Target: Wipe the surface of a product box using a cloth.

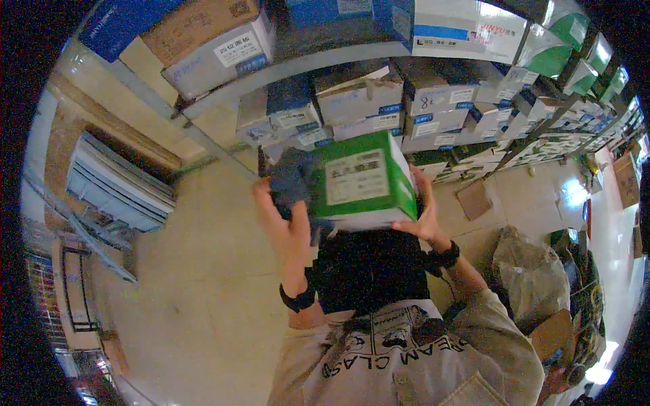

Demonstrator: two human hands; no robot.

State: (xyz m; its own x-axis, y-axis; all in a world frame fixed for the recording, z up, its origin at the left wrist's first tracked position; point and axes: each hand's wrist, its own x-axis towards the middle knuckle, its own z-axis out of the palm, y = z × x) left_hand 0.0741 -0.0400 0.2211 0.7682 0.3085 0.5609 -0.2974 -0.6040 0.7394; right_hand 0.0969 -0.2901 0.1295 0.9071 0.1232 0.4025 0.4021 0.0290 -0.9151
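In front of my waist I hold a green and white cardboard box with a printed white label facing up. My right hand grips its right end, thumb at the near edge and fingers along the side. At the box's left end, my left hand is around a dark grey object, possibly a cloth, pressed against the box. Blur hides its exact kind and whether the left fingers also touch the box. Both wrists wear black bands.
Ahead, shelving carries stacked grey and blue boxes and a white box. Pale panels lean at left. On the tiled floor lie a cardboard piece and, at right, a filled plastic sack.
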